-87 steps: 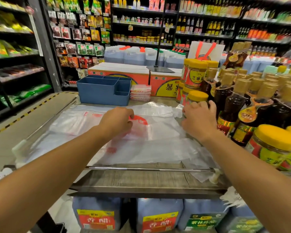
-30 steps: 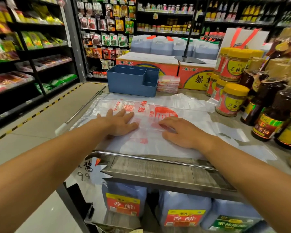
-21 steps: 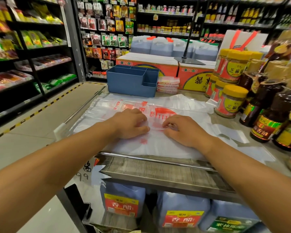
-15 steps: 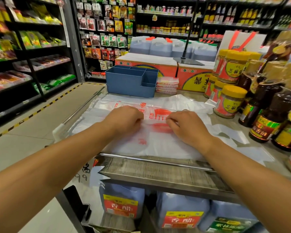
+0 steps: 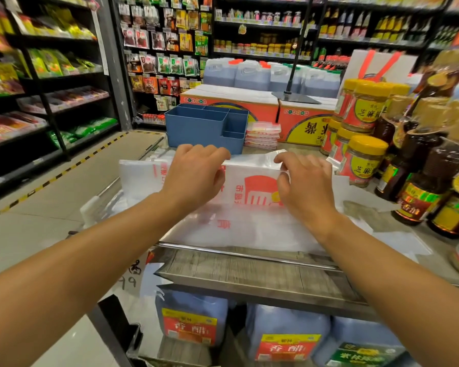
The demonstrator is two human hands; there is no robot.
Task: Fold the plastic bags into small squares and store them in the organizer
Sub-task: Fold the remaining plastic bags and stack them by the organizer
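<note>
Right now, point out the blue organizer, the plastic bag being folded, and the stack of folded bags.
blue organizer (image 5: 196,132), head view, front wall.
plastic bag (image 5: 252,189), head view, red print.
stack of folded bags (image 5: 262,135), head view, front edge.

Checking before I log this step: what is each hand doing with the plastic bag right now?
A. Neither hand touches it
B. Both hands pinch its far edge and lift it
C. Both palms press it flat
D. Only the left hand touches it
B: the left hand and the right hand both pinch the upper edge of the plastic bag, raised off the shelf top in front of the blue organizer.
</note>
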